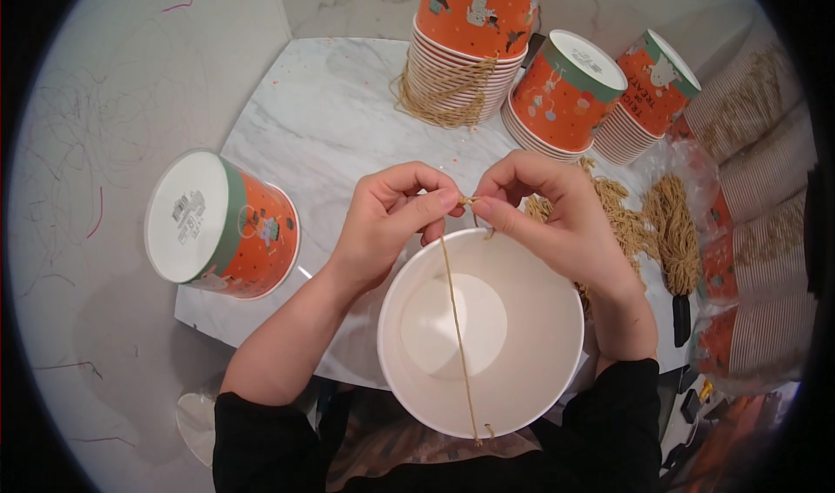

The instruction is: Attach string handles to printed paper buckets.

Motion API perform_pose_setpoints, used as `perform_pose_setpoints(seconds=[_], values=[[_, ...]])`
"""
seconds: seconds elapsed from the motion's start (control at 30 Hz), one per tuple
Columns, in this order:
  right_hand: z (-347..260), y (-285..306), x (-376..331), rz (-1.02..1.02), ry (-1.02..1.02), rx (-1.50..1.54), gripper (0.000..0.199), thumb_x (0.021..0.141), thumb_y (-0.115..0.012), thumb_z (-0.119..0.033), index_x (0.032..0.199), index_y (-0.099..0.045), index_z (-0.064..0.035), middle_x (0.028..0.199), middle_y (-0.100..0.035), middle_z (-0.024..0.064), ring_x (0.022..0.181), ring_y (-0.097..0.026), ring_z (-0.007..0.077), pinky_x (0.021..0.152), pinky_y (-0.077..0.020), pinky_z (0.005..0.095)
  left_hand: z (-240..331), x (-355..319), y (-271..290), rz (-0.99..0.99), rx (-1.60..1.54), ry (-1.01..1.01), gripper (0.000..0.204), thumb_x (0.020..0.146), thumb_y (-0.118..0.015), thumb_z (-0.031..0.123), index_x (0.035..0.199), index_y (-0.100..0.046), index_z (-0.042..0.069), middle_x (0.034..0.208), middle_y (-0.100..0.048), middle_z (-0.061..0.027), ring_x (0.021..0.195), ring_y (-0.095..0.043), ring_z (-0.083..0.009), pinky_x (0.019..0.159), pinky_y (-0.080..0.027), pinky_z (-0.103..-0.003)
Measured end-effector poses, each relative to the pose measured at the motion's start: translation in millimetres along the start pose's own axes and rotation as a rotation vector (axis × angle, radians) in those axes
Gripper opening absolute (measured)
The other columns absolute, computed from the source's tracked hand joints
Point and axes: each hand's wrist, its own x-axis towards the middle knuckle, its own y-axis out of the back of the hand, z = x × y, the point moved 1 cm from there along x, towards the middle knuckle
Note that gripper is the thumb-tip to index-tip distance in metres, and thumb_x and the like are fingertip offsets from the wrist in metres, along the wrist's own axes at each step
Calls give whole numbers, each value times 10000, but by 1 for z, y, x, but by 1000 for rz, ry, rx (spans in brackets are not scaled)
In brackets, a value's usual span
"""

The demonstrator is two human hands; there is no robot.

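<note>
A white-lined paper bucket (pixel 539 319) faces me with its mouth up, close to my body. A tan twisted cord (pixel 454 306) crosses its mouth from the near rim, where it passes through the wall, to the far rim. Above that far rim, my left hand (pixel 396 210) pinches the cord between thumb and forefinger. My right hand (pixel 544 210) pinches it just beside, the two thumb tips nearly touching. A small loop or knot of cord shows between the fingertips; its exact form is too small to tell.
An orange and green bucket (pixel 261 232) stands upside down at the left. Stacked buckets (pixel 470 76) with cord around them rise at the back, beside two shorter stacks (pixel 557 102). Cord bundles (pixel 674 241) lie at the right, near plastic-wrapped bucket stacks (pixel 774 232). The marbled table (pixel 322 102) carries these.
</note>
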Motion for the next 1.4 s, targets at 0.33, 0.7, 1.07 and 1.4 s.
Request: perform_pose_setpoints(seconds=[0.33,0.7,1.07,1.4], values=[[-3,-3,-2,-58,74,-88,100,898,-713,-72,929,-663,9,811,-637,56,758,-624,148,702,-492,289,-1,-4,2,87,34,-47,96,907,-624,50,868,-693,-4,795,-688,-56,623,-576,-57,599,-466,-219],[-5,-5,-2,-78,159,-131,85,908,-696,-52,952,-643,-2,831,-617,76,778,-610,187,716,-487,308,9,-4,4,-1,-189,45,121,910,-612,65,858,-692,-10,786,-699,-78,584,-563,-68,540,-446,-208],[0,-5,-1,-36,21,-24,101,913,-703,-77,943,-660,8,817,-633,22,771,-564,99,705,-460,262,9,-4,7,-45,-206,94,157,936,-674,120,967,-728,-25,830,-725,-106,587,-599,-74,527,-458,-202],[3,-5,-1,10,-12,20,110,926,-692,-91,924,-655,13,806,-633,-3,748,-548,63,677,-452,238,6,-1,6,-40,-134,75,250,863,-747,34,1103,-702,-20,927,-725,-68,659,-625,-53,583,-482,-194]])
